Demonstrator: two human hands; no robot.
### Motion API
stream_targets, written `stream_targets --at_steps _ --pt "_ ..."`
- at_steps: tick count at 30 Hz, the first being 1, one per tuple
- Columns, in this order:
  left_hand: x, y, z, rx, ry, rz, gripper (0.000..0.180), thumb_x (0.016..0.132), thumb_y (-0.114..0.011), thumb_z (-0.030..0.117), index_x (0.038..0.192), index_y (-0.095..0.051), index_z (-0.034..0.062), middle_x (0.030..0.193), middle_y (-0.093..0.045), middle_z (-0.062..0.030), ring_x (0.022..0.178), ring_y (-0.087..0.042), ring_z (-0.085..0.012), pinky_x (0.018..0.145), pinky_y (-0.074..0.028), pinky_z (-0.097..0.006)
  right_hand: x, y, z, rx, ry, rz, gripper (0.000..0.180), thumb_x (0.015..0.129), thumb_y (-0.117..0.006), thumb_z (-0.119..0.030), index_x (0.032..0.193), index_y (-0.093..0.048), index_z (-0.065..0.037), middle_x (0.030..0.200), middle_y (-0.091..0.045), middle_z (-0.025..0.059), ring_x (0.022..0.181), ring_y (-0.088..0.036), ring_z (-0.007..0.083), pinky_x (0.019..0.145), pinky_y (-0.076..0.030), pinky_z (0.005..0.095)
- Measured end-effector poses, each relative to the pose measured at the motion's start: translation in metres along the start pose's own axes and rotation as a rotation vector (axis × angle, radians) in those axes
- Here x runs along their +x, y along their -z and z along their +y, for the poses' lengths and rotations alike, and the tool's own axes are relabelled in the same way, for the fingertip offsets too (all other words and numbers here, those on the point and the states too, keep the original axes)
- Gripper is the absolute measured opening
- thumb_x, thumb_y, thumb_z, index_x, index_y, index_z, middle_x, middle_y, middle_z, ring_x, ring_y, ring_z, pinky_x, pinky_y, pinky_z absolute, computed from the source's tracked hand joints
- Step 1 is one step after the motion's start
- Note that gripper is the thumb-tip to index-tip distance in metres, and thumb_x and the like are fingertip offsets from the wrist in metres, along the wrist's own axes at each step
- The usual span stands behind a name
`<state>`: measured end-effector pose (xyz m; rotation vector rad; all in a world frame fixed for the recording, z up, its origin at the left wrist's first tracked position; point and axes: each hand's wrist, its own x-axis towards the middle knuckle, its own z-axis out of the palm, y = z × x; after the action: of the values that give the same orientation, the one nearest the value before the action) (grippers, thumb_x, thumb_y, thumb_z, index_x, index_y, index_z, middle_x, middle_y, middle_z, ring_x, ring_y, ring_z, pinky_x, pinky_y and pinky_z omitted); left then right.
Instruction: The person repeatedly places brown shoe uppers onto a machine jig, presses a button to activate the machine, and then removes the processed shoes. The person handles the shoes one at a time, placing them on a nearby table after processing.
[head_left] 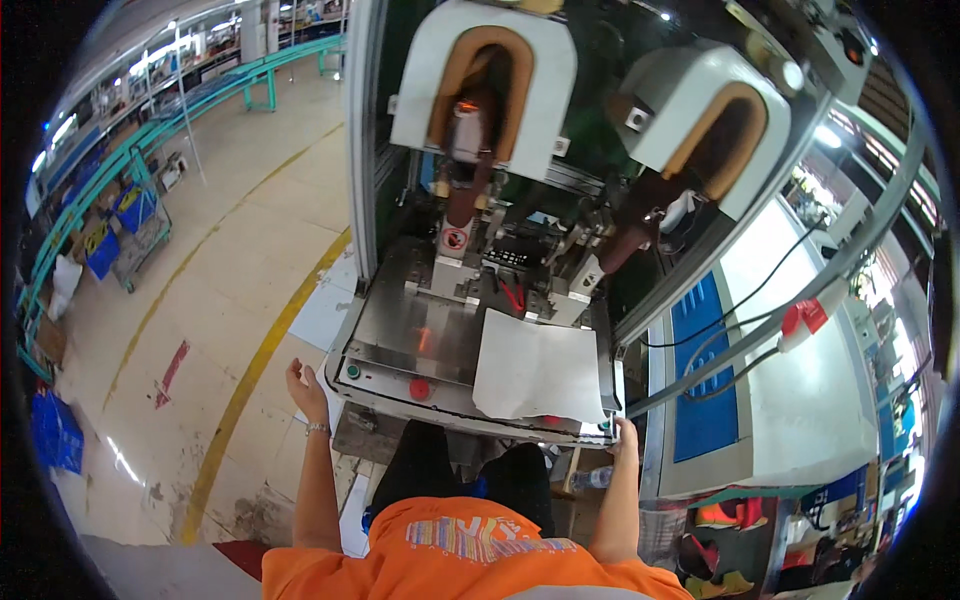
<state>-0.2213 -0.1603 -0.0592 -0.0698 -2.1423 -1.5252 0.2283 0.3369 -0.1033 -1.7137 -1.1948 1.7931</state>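
Observation:
My left hand is held out beside the machine's left front corner, fingers apart and nothing in them. It is nearest a green button on the front ledge and looks apart from it. At the right front corner, my right hand is against the machine's edge by another green button; its fingers are mostly hidden. A creased white sheet lies over the right part of the metal machine table. Left of the sheet, a red button sits on the front ledge.
Two white arched housings with brown linings stand over clamp-like fixtures at the back. Red-handled pliers lie between the fixtures. A grey hose crosses at the right. Brightly coloured shoe parts sit on a low right-hand rack.

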Motion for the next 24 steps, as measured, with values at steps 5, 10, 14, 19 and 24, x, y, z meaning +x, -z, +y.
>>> stream_targets --at_steps 5,10,14,19,24 --pt "-0.015 -0.030 -0.025 -0.141 0.295 -0.114 0.041 0.086 -0.049 0.019 0.118 -0.041 -0.0045 0.100 -0.057 -0.0177 0.092 -0.054 -0.0281 0.081 -0.040 -0.035 -0.033 -0.025 0.000 0.218 -0.117 0.014 0.054 0.086 -0.033 -0.052 0.121 -0.046 -0.013 0.124 -0.046 0.0149 0.113 -0.041 0.0399 0.085 -0.031 0.0651" --pt "-0.034 -0.046 -0.004 0.008 0.251 -0.023 0.037 0.085 -0.051 0.026 0.112 -0.050 0.0000 0.108 -0.055 -0.0174 0.102 -0.051 -0.0306 0.089 -0.037 -0.036 -0.021 -0.018 0.003 0.557 -0.140 0.016 0.062 0.087 -0.018 -0.060 0.122 -0.045 -0.017 0.124 -0.047 0.0085 0.109 -0.047 0.0347 0.086 -0.038 0.0571" --pt "-0.031 -0.041 0.010 -0.086 0.345 0.005 0.033 0.083 -0.057 0.023 0.107 -0.055 0.0016 0.107 -0.056 -0.0142 0.099 -0.053 -0.0291 0.086 -0.039 -0.037 -0.015 -0.017 0.009 0.278 -0.014 0.139 0.044 0.086 -0.036 -0.047 0.115 -0.051 -0.018 0.112 -0.056 0.0067 0.100 -0.054 0.0331 0.084 -0.037 0.0603" --pt "-0.025 -0.039 0.009 -0.127 0.379 -0.018 0.032 0.080 -0.062 0.015 0.107 -0.055 0.0013 0.106 -0.056 -0.0147 0.098 -0.053 -0.0292 0.084 -0.040 -0.037 -0.039 -0.049 0.003 0.282 -0.020 0.310 0.048 0.077 -0.044 -0.047 0.115 -0.049 -0.019 0.111 -0.055 0.0040 0.105 -0.048 0.0283 0.090 -0.035 0.0518" --pt "-0.021 -0.042 0.000 -0.152 0.370 -0.030 0.032 0.078 -0.061 0.006 0.108 -0.053 -0.0006 0.106 -0.055 -0.0157 0.098 -0.052 -0.0296 0.085 -0.040 -0.037 -0.098 -0.101 -0.027 0.132 -0.117 0.231 0.056 0.072 -0.052 -0.052 0.116 -0.048 -0.017 0.121 -0.046 0.0080 0.110 -0.042 0.0319 0.085 -0.034 0.0582"
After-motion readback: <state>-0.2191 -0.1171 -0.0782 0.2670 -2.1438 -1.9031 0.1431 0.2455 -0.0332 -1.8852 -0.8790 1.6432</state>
